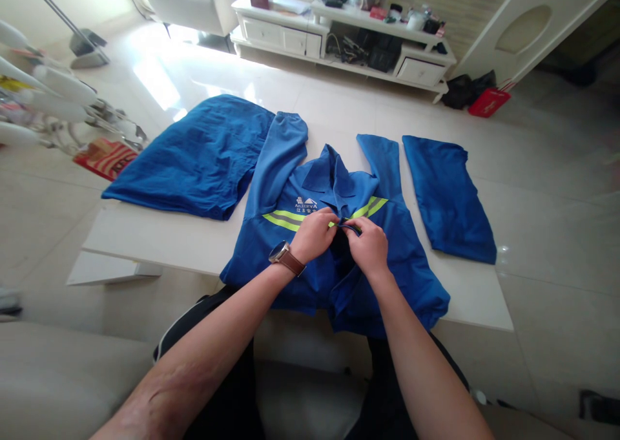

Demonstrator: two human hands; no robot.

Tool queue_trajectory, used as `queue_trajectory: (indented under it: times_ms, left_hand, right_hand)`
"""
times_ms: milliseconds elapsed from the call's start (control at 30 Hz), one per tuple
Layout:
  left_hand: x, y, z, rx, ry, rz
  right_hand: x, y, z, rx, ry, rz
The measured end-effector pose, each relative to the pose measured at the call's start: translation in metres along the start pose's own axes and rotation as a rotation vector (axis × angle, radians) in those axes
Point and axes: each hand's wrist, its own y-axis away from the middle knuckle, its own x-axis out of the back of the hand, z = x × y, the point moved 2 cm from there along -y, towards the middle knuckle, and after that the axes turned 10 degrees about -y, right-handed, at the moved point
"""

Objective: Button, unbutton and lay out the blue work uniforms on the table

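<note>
A blue work jacket [285, 262] with yellow-and-grey reflective strips and a white chest logo lies front up, its collar away from me. My left hand [314, 235], a watch [285, 257] on its wrist, pinches the jacket's front edge at the level of the strips. Right beside it, my right hand [367, 245] grips the other front edge, thumb and fingers closed on the cloth. Both sets of fingertips meet at the middle of the front. Any button between them is hidden. Below my hands the front hangs apart.
The jacket lies on a white table [145, 236]. A blue folded garment [194, 159] lies at the left, another blue folded cloth [445, 198] at the right. Beyond the tiled floor stands a white TV cabinet [283, 36] with clutter. A red bag [488, 102] sits on the floor.
</note>
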Motion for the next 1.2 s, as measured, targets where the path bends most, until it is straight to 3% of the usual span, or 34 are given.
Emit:
queue_trajectory:
  times_ms: [633,867,1067,1200]
  left_hand:
    - [0.000,0.000,0.001,-0.048,-0.085,-0.037]
    - [0.001,0.000,0.002,-0.024,-0.086,-0.032]
    - [-0.001,0.000,0.000,-0.031,-0.094,-0.044]
    - [0.000,0.000,-0.003,-0.017,-0.111,-0.048]
  right_hand:
    - [-0.007,0.001,0.002,-0.113,-0.046,0.078]
    - [-0.011,0.005,-0.005,-0.048,-0.051,0.136]
    - [-0.016,-0.001,0.005,-0.094,-0.148,0.076]
    - [-0.015,-0.006,0.009,-0.044,-0.259,-0.008]
